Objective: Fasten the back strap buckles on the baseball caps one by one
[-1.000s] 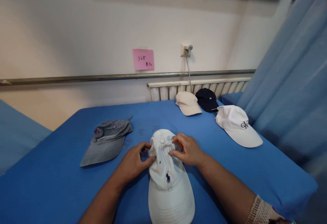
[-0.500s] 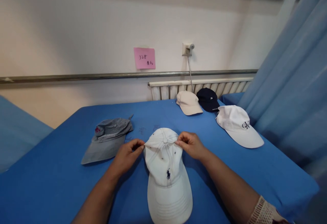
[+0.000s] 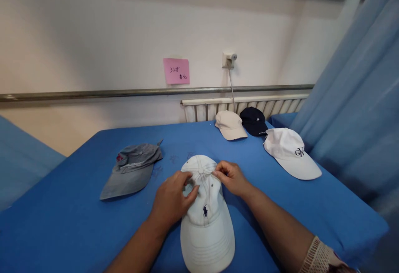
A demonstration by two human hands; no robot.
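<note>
1. A white cap (image 3: 205,219) with a small dark logo lies on the blue-covered bench (image 3: 77,223), at the near middle.
2. Its long axis runs near to far: the brim points toward the near edge and the crown toward the far wall.
3. The left hand (image 3: 173,200) lies on the left side of the crown, fingers curled over the fabric; whether it pinches the cloth cannot be told.
4. The right hand (image 3: 232,177) pinches the right side of the crown near the top button, fingers closed on the cloth.
5. The left hand hides part of the crown's left panel.
6. A grey cap (image 3: 131,169) lies flattened to the left, brim toward the near left.
7. At the far right sit a beige cap (image 3: 230,125), a navy cap (image 3: 254,121) just beside it, and a white lettered cap (image 3: 289,152) nearer.
8. The writing on the pink note (image 3: 176,71) on the wall is too small to read.
9. The right sleeve (image 3: 321,258) is cut off by the lower edge.
</note>
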